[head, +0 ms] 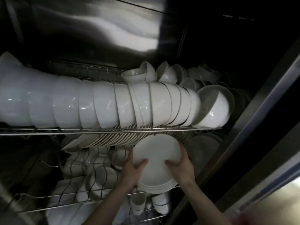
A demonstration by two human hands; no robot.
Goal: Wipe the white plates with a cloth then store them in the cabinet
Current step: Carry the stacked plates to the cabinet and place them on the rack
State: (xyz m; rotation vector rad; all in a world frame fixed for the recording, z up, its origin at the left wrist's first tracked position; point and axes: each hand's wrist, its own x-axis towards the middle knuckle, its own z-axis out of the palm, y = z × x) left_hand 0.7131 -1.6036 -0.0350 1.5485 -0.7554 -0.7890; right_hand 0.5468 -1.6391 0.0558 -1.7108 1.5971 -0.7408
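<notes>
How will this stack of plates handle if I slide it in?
Probably heavy: the plates are several stacked, held by the left hand and right hand. Likely slippery, since the glaze shines. Rigid, but they might chip against the wire rack.

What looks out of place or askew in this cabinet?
On the upper rack, the row of bowls is nested neatly, but the end bowl at its right sits loose and tilted. Small bowls behind lie jumbled. Nothing looks broken.
</notes>
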